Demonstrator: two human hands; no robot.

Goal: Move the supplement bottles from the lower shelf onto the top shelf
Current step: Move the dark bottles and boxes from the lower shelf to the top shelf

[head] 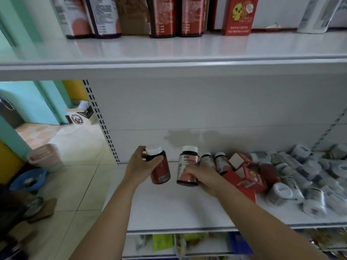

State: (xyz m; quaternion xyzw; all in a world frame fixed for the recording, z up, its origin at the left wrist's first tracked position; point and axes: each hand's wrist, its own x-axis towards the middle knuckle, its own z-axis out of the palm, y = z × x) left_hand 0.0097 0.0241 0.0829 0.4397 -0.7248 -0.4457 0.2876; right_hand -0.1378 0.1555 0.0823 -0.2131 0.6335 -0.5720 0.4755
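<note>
My left hand (139,166) grips a dark supplement bottle (159,169) with a white cap and red label, tilted, just above the lower shelf (169,209). My right hand (202,175) holds a second dark bottle (188,166) with a white cap and copper label, upright on the same shelf. Two more dark bottles (216,162) stand just behind my right hand. On the top shelf (169,49), several red and copper bottles (174,17) stand in a row at the back.
Red boxes (249,177) and a heap of white bottles (304,177) lie on the lower shelf to the right. A red carton (238,15) stands on the top shelf. To the left are a tiled floor, a pink bin (45,156) and a blue basin (28,179).
</note>
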